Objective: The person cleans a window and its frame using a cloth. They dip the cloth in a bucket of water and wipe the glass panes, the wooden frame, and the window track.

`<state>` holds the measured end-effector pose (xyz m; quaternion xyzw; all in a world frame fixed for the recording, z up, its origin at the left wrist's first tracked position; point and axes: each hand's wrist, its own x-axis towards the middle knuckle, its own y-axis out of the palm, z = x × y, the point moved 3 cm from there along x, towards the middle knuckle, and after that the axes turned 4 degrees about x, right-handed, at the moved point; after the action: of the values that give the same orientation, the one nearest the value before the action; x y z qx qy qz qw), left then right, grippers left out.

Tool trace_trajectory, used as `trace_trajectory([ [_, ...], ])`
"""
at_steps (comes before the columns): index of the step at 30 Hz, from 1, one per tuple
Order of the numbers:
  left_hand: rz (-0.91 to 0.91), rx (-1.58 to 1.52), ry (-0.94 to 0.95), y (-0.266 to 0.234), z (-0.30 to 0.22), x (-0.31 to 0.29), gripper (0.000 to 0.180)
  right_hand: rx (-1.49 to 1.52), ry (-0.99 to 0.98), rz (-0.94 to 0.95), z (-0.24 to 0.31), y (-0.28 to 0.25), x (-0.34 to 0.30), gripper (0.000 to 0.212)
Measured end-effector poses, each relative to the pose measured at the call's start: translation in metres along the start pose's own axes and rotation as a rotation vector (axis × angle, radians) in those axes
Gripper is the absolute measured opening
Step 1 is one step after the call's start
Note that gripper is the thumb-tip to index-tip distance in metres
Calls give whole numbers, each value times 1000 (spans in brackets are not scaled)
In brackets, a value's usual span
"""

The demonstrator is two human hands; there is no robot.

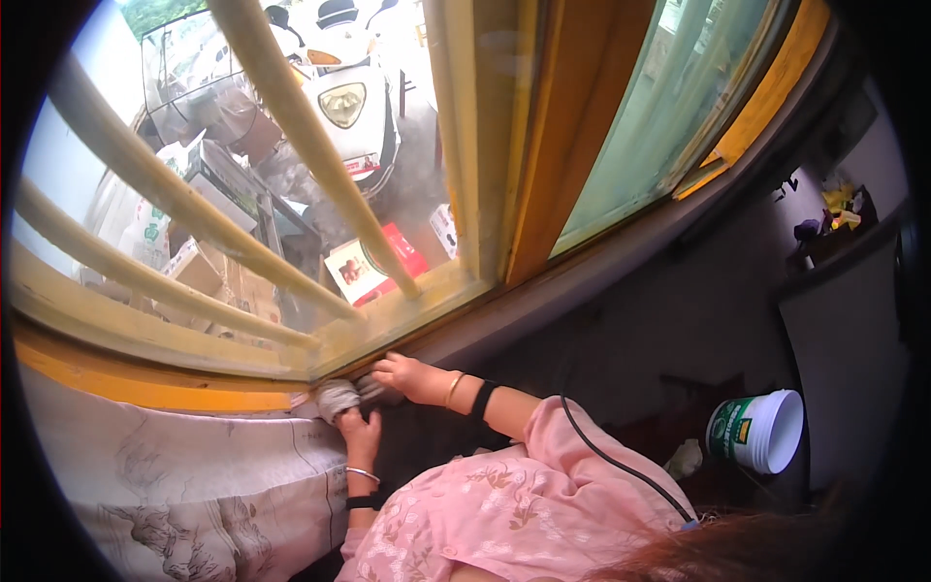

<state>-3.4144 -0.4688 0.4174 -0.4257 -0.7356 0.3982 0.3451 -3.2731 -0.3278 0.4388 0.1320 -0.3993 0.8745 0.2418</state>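
A crumpled grey cloth is at the lower corner of the yellow window frame, at the sill. My left hand is closed round its lower side, with the fingertips partly hidden in the folds. From the right, my right hand reaches in just beside it. Its fingers are bent over the cloth's right end, close under the frame's bottom edge. What lies beneath those fingers is partly hidden.
Yellow bars cross the window pane; a white scooter and several boxes stand beyond. White fabric with a grey ink drawing hangs at the left. A white bucket with a green label is on the right. A dark cable crosses my right sleeve.
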Motion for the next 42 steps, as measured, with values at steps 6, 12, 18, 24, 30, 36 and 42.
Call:
trace_trajectory([
  [6, 74, -25, 105, 57, -101, 10, 54, 35, 103, -146, -44, -71, -84, 27],
  [12, 219, -125, 376, 117, -207, 29, 69, 73, 226, -304, -82, -169, -174, 36],
  [18, 300, -154, 351, 159, -299, 37, 64, 84, 424, -476, -86, -265, -234, 34],
  [24, 261, -238, 513, 188, -357, 52, 49, 239, 500, -580, -82, -297, -266, 32],
  [30, 603, -391, 674, 209, -425, 95, 44, 692, 574, -984, -80, -324, -308, 35],
  [36, 380, -547, 811, 198, -390, 94, 49, 942, 561, -1112, -79, -286, -300, 38],
  [42, 603, -148, 624, 154, -286, 78, 35, 1147, 548, -901, -61, -183, -228, 37],
])
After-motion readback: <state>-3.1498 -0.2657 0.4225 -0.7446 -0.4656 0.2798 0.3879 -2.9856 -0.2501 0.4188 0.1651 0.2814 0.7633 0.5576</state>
